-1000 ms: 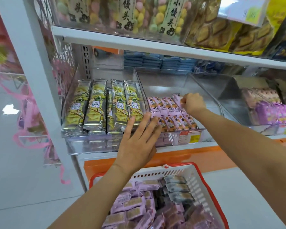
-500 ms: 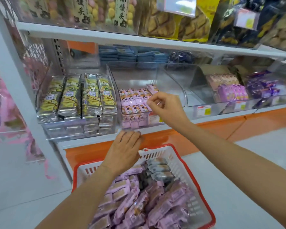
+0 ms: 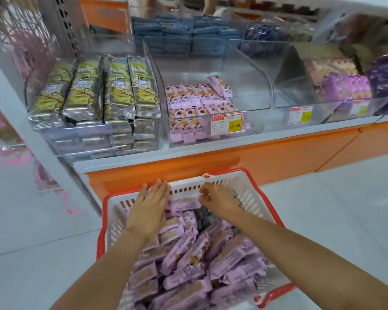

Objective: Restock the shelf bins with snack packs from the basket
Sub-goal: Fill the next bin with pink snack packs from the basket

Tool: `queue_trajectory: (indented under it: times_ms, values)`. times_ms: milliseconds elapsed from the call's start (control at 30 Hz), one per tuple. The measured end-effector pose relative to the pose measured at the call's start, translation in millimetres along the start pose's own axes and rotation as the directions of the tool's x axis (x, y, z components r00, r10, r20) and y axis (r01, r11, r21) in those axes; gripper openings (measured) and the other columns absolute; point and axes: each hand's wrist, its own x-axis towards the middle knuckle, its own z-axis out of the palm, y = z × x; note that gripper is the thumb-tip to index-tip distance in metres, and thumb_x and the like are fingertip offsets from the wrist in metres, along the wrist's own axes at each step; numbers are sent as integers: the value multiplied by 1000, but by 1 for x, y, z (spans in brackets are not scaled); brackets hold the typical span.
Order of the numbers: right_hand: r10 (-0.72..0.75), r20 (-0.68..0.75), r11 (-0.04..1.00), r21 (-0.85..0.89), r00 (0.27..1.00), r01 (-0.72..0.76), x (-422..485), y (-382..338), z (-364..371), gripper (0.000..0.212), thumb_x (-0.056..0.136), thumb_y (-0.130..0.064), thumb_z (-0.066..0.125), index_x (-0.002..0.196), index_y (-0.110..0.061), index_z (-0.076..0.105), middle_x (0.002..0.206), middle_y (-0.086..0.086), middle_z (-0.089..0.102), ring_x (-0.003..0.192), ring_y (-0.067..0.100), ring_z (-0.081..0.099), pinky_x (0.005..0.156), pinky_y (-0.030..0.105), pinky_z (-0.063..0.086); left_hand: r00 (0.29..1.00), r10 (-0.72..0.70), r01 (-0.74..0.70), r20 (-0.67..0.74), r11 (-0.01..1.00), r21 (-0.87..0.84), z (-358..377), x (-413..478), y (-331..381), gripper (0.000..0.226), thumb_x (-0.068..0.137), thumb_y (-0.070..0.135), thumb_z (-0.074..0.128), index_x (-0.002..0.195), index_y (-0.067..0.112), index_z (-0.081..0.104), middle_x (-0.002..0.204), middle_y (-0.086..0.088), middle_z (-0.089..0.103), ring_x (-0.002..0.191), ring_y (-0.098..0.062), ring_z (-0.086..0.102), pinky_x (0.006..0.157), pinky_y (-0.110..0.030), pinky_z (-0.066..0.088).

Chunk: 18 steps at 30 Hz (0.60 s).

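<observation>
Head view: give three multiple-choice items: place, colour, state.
1. The left hand and right hand are: A on the floor; B in the basket, at its far end; C behind the shelf.
2. The basket's rim is: A blue; B green; C red.
3. The clear bin of pink snack packs is: A empty; B partly filled; C heaped over its walls.
1B, both hands lie over its lilac packs; 2C, the rim shows red; 3B, its right part is bare.

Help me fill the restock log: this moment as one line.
left hand: flat over packs | right hand: curled at packs, grip unclear | basket: full | middle bin: partly filled
</observation>
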Motion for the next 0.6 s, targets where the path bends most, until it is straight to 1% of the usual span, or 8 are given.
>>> queue_trajectory:
  times_ms: [33, 100, 167, 233, 333, 367, 467, 600]
  values:
    - [3, 17, 1000, -22, 1000, -3, 5, 2, 9, 31, 94, -22, 61, 121, -8, 59, 112, 10, 68, 100, 26, 64, 87, 35, 51, 999, -4, 2, -52, 999, -39, 8, 1, -1, 76, 103, 41, 38, 152, 11, -11, 154, -3, -19, 145, -20, -19, 121, -45, -14]
    - [-2, 47, 999, -54, 999, 5, 14, 5, 26, 34, 92, -24, 64, 122, -8, 59, 113, 11, 67, 103, 28, 63, 86, 34, 49, 997, 3, -10, -77, 996, -85, 15, 1, -2, 82, 93, 39, 59, 153, 10, 13, 157, -6, 5, 147, -21, 1, 121, -45, -3]
    - [-2, 69, 995, -104, 998, 9, 22, 8, 40, 32, 89, -21, 66, 118, -10, 59, 113, 9, 66, 103, 28, 63, 82, 33, 49, 991, 13, -22, -136, 998, -66, 22, 2, -6, 83, 86, 38, 68, 151, 10, 26, 157, -7, 20, 147, -22, 15, 123, -47, 10]
    - [5, 67, 987, -161, 998, 6, 27, 11, 52, 35, 84, -20, 71, 116, -14, 58, 113, 7, 65, 101, 28, 63, 81, 34, 51, 990, 11, -23, -137, 996, -87, 22, 3, -8, 83, 87, 38, 66, 152, 10, 22, 159, -7, 24, 149, -24, 21, 122, -47, 16]
    - [22, 45, 953, -303, 999, -7, 31, 10, 64, 35, 85, -17, 68, 118, -16, 56, 115, 6, 65, 104, 27, 63, 81, 38, 53, 992, 27, -31, -121, 999, -33, 24, 3, -6, 72, 102, 37, 38, 153, 12, -8, 161, -3, -7, 152, -24, -2, 121, -45, -4]
    - [19, 44, 941, -339, 999, -2, 32, 9, 67, 34, 86, -17, 67, 118, -16, 57, 116, 6, 64, 106, 27, 62, 82, 39, 54, 991, 21, -26, -132, 999, -38, 24, 2, -6, 70, 102, 36, 36, 153, 12, -7, 162, -3, -5, 152, -23, -1, 121, -45, -4]
    - [-23, 45, 932, -360, 999, 38, 36, 11, 74, 31, 85, -17, 67, 115, -14, 61, 121, 5, 62, 111, 27, 59, 86, 39, 55, 993, 13, -20, -121, 998, -57, 28, 2, -8, 72, 96, 35, 51, 154, 11, 16, 161, -5, 26, 150, -24, 20, 122, -46, 12]
    - [-54, 57, 941, -331, 997, 70, 38, 12, 68, 17, 87, -14, 66, 103, -13, 63, 119, 6, 59, 108, 25, 57, 86, 36, 52, 990, 18, -30, -139, 996, -84, 28, 2, -9, 72, 96, 36, 49, 154, 11, 13, 161, -6, 25, 150, -24, 17, 122, -46, 11]
